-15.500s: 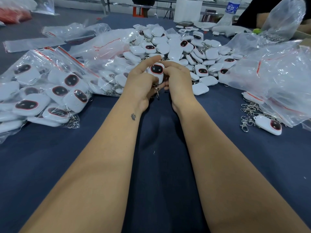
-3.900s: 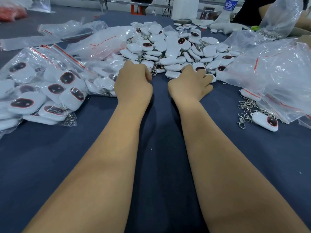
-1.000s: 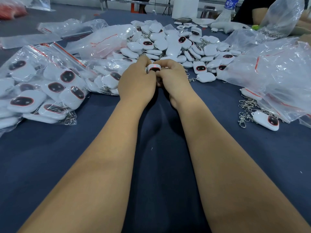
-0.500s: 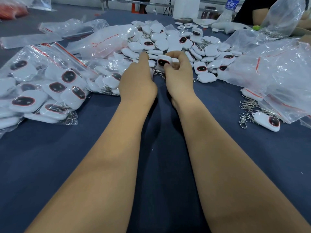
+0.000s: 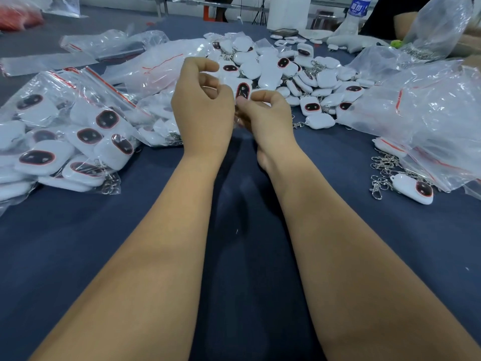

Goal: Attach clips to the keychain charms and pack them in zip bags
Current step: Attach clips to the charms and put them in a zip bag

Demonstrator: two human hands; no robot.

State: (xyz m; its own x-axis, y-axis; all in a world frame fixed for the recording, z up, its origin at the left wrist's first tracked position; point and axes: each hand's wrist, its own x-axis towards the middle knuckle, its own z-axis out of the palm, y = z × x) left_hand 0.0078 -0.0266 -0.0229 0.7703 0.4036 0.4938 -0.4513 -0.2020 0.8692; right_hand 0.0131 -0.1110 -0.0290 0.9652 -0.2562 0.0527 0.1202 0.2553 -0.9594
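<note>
Your left hand [image 5: 201, 108] and right hand [image 5: 265, 110] together pinch one white charm [image 5: 242, 90], upright, loose charm pile [image 5: 299, 74] at one o'clock.

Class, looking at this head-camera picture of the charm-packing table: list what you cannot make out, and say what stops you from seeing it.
- Head view: whether a clip is on the held charm; the left hand and right hand cover its lower end.
- Water bottle: top cut off by the upper edge.
- Red item at upper left: blurred, cannot be identified.
- Filled zip bags: cut off by the left edge.
</note>
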